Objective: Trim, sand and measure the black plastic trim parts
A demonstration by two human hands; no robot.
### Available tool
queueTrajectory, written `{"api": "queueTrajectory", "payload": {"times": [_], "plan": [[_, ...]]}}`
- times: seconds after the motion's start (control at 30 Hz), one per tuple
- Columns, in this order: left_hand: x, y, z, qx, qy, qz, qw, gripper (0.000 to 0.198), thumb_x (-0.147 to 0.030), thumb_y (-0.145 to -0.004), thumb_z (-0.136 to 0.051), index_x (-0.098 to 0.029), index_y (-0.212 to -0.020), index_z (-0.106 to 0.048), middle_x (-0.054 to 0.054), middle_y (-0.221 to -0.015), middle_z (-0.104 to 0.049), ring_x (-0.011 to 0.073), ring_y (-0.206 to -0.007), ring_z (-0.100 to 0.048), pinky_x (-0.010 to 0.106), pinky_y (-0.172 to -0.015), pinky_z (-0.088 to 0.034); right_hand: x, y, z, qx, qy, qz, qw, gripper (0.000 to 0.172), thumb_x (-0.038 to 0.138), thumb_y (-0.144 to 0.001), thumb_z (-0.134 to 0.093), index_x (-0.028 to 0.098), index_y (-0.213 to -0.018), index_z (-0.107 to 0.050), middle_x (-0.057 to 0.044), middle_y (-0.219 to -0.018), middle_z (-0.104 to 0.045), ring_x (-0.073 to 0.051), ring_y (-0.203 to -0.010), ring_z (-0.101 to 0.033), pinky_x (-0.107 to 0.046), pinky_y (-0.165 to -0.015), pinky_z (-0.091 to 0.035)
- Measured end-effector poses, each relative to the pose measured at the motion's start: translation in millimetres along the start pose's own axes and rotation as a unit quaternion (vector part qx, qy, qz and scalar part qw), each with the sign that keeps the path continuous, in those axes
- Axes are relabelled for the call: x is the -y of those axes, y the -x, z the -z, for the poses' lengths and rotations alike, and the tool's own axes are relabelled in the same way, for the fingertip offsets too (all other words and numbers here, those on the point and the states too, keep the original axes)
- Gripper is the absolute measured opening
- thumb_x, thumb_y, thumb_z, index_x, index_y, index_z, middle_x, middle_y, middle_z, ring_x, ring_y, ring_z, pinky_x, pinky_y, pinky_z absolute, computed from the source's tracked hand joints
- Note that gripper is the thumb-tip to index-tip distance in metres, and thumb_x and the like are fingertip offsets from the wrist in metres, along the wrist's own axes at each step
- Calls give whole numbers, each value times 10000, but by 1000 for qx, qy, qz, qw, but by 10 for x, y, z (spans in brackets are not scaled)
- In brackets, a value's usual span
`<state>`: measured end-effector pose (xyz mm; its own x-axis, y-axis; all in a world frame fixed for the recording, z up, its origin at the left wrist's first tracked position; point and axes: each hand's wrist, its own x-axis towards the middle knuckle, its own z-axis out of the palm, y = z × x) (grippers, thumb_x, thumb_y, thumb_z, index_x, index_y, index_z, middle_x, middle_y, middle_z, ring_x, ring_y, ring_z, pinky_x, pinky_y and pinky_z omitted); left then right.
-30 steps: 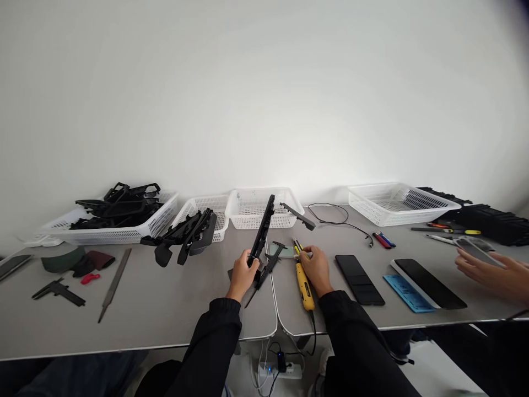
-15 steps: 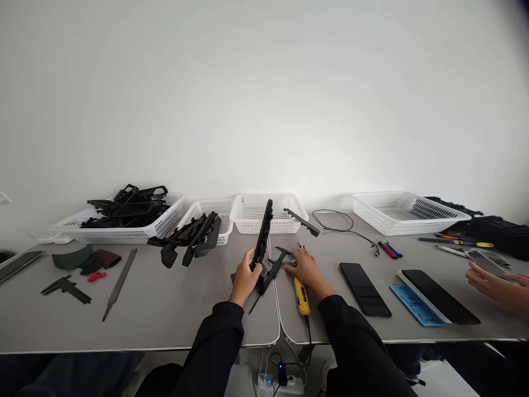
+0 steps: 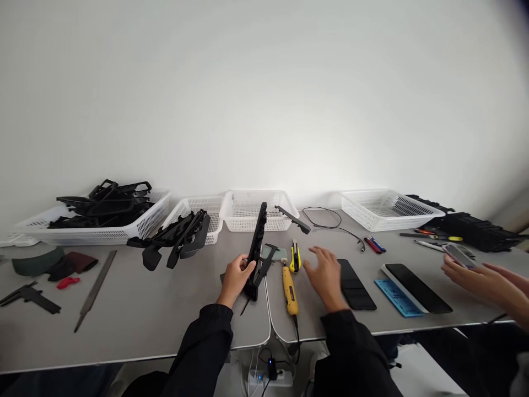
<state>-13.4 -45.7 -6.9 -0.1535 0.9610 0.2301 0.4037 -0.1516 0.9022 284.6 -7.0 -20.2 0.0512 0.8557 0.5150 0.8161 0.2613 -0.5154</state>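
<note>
My left hand [image 3: 233, 277] grips a long black plastic part [image 3: 256, 242] and holds it on edge, tilted up toward the baskets. A caliper [image 3: 264, 266] lies against its lower end. My right hand [image 3: 326, 274] hovers open above the table, fingers spread, holding nothing. Just left of it lie a yellow corded tool [image 3: 290, 285] and a yellow utility knife [image 3: 294, 257]. A black phone [image 3: 354, 284] lies flat right of that hand.
White baskets line the back: one piled with black parts [image 3: 99, 212], a second with parts spilling out [image 3: 188, 226], two more [image 3: 254, 209] [image 3: 386, 208]. A file [image 3: 95, 288] lies at left. Another person's hands [image 3: 481, 275] hold a phone at right.
My right hand left the caliper and the yellow knife, moved right and opened above the table. The view shifted slightly; my left hand kept its grip on the black part.
</note>
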Motion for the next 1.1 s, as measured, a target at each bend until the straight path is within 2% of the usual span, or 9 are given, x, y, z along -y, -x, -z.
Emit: {"api": "queueTrajectory", "payload": {"times": [0.17,0.27,0.5,0.67,0.73,0.83,0.9,1.0,1.1], "plan": [[-13,10,2,4,8,-2,1000,336,-547,-908,-651,-212,-929,-647,-37,-657,-539,163,-605,-494,275,-581,-331,-771,519,504,-28,148,-184,971,803,743,-784,-647,206,-1381,-638,-261,-1376,-638,-534,-1309,-490,-687,-1012,-395],[2,6,-9,4,11,2,1000,335,-543,-907,-657,-210,-939,-645,-25,-687,-569,166,-630,-511,274,-593,-344,-963,600,560,0,154,-183,971,849,777,-798,-586,187,-1406,-634,-255,-1344,-665,-522,-1269,-523,-667,-1001,-418],[23,24,-26,-4,14,9,1000,323,-530,-909,-657,-209,-944,-652,-36,-674,-545,160,-626,-492,273,-594,-340,-743,452,494,3,94,-153,984,798,662,-784,-604,177,-1415,-651,-220,-1306,-717,-486,-1182,-548,-623,-990,-444],[20,20,-34,-8,16,7,1000,321,-528,-901,-661,-211,-949,-651,-27,-694,-567,169,-649,-518,276,-614,-360,-454,505,631,-28,-106,-179,978,773,650,-728,-737,268,-1393,-636,-138,-1375,-682,-400,-1188,-576,-536,-981,-478],[27,13,-36,-11,16,8,1000,327,-532,-898,-663,-210,-953,-652,-23,-699,-574,174,-659,-530,277,-620,-366,-297,542,655,-46,-286,-217,932,822,604,-729,-790,303,-1461,-564,-112,-1439,-655,-358,-1180,-608,-485,-945,-504],[48,6,-36,-9,17,7,1000,339,-540,-901,-665,-207,-957,-659,-23,-700,-572,172,-655,-532,275,-619,-366,-100,602,598,17,-565,-256,784,727,565,-795,-785,395,-1460,-543,-70,-1523,-596,-314,-1126,-663,-424,-802,-563],[61,2,-36,-7,18,6,1000,333,-534,-904,-667,-205,-953,-660,-23,-706,-577,169,-655,-534,274,-622,-372,-17,640,521,74,-646,-273,709,591,564,-812,-799,351,-1344,-651,-82,-1358,-690,-252,-933,-680,-384,-703,-582],[60,-1,-34,-8,16,5,1000,318,-520,-901,-675,-207,-949,-656,-24,-708,-584,167,-659,-534,273,-626,-376,88,681,430,97,-662,-325,669,474,480,-780,-882,279,-1184,-736,-38,-931,-726,-159,-663,-604,-249,-453,-481],[35,0,-26,-9,14,8,1000,316,-519,-901,-679,-208,-951,-661,-25,-701,-579,167,-658,-528,272,-614,-368,232,699,433,148,-671,-318,653,569,416,-827,-868,326,-1349,-659,-49,-1117,-753,-213,-828,-728,-201,-383,-436]]}}
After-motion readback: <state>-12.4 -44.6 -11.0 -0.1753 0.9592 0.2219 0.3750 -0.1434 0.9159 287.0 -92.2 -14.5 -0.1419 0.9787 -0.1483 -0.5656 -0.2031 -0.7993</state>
